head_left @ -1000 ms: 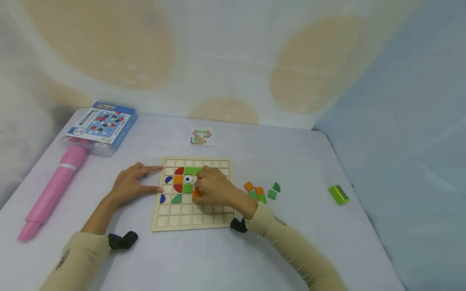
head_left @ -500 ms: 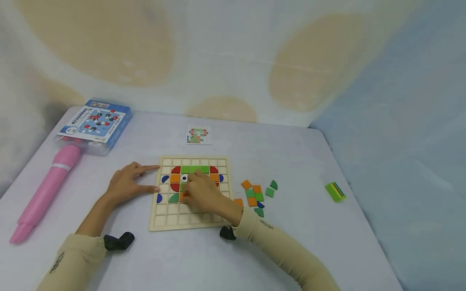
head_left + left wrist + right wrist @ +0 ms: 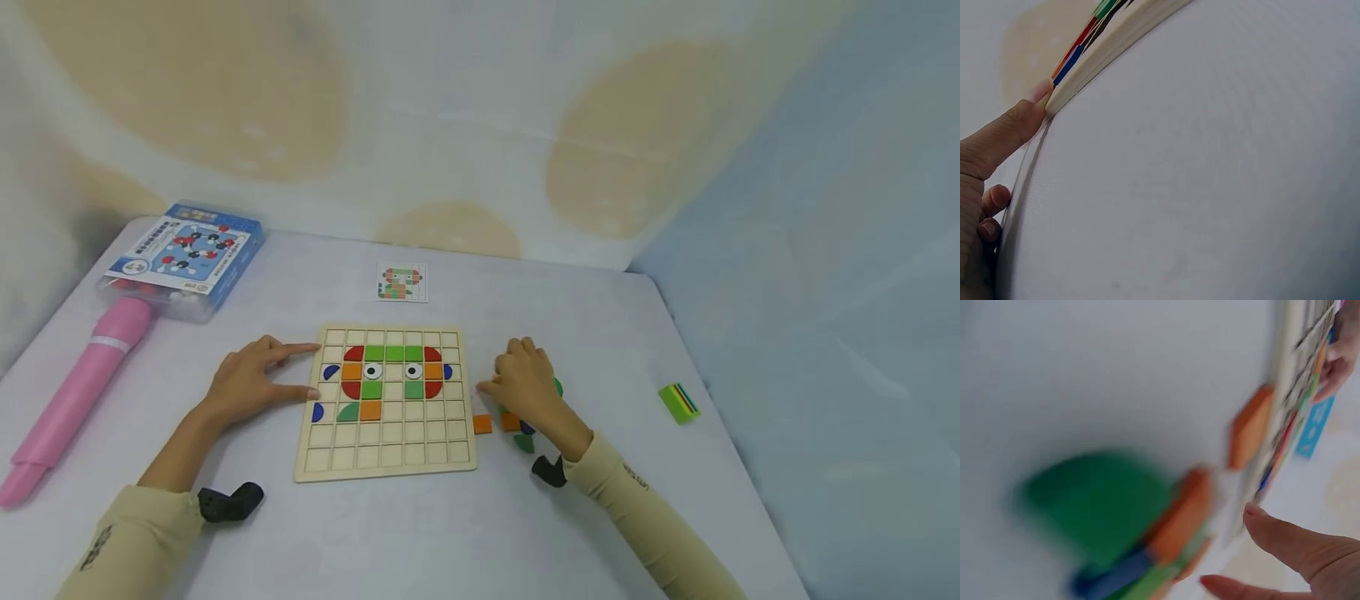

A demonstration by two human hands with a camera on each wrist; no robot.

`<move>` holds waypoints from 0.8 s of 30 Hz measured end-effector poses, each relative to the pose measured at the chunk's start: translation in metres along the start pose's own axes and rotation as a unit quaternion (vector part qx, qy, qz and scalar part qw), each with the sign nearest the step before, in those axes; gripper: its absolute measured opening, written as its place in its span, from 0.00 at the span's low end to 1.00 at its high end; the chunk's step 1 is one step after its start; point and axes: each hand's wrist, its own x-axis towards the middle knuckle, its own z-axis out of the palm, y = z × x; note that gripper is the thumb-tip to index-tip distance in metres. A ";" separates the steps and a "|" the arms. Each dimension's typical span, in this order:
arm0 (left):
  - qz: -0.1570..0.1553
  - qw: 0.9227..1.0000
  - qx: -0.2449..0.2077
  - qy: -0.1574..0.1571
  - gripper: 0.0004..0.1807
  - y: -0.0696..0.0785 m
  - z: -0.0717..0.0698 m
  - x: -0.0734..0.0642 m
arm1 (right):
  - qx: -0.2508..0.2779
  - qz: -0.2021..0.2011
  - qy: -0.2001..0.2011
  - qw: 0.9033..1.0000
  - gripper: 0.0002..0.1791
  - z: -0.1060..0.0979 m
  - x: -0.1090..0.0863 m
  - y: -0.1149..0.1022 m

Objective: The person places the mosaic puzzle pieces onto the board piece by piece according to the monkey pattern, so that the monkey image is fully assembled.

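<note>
A square wooden grid board (image 3: pixel 382 457) holds colored tiles forming a face, with two eye tiles (image 3: pixel 372 372) and green, red, orange and blue pieces. My left hand (image 3: pixel 247 383) touches the board's left edge with thumb and forefinger spread straight; the left wrist view shows the thumb (image 3: pixel 1013 131) against that edge. My right hand (image 3: pixel 527 385) is over the loose tiles right of the board and partly hides them. In the right wrist view its thumb (image 3: pixel 1291 544) and finger stand apart with nothing between them. Beside the board lies an orange square tile (image 3: pixel 482 424), near a green quarter-round tile (image 3: pixel 524 442).
A small printed pattern card (image 3: pixel 402 282) lies behind the board. At the back left are a blue boxed molecule set (image 3: pixel 197 254) and a pink tube-shaped object (image 3: pixel 75 400). A lime-green stack of pieces (image 3: pixel 679 403) sits at the far right.
My right hand has left an orange square in the board's fourth row and moved right to the loose tiles. My left hand keeps its place at the board's edge; the head view has shifted slightly.
</note>
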 end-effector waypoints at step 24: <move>-0.018 1.000 -0.007 -0.018 0.43 0.001 -0.003 0.003 | 0.056 -0.231 -0.002 0.971 0.14 0.006 0.012 -0.069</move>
